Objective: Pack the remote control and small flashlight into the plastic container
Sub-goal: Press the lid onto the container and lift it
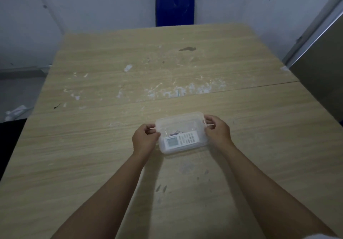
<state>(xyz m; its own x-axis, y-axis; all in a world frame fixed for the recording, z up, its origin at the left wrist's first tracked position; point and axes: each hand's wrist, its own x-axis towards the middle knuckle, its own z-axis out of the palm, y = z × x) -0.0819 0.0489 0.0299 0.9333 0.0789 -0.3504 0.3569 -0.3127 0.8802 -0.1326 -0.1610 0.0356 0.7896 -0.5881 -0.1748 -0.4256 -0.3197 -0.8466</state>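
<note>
Two hands [146,138] [217,129] clasp one container [181,118] holding one remote [182,140].

1. The table [92,155] has a light wood-grain top.
2. A thin seam crosses the top from side to side, a little beyond the middle.
3. White scuffs and flecks lie scattered along the seam and further back; a dark stain [187,49] sits near the far edge.
4. A clear plastic container [181,117] rests directly on the table, on the near side of the seam, roughly central.
5. Faint grey smudges mark the surface nearer than the container.
</note>
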